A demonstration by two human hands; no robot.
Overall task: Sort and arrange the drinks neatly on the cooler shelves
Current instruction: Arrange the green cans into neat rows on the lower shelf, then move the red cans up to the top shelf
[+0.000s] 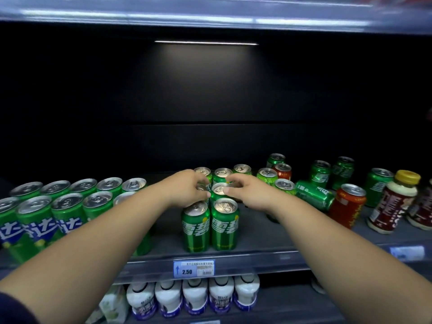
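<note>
Two short rows of green Sprite cans stand in the middle of the dark cooler shelf; the front pair faces me. My left hand is closed around the second can of the left row. My right hand pinches the top of the second can of the right row. More green cans stand behind them. To the right, one green can lies on its side among loose upright green cans and red cans.
A block of green-and-blue cans fills the shelf's left part. Brown bottles with a yellow cap stand at the far right. A price tag hangs on the shelf edge. White bottles line the shelf below.
</note>
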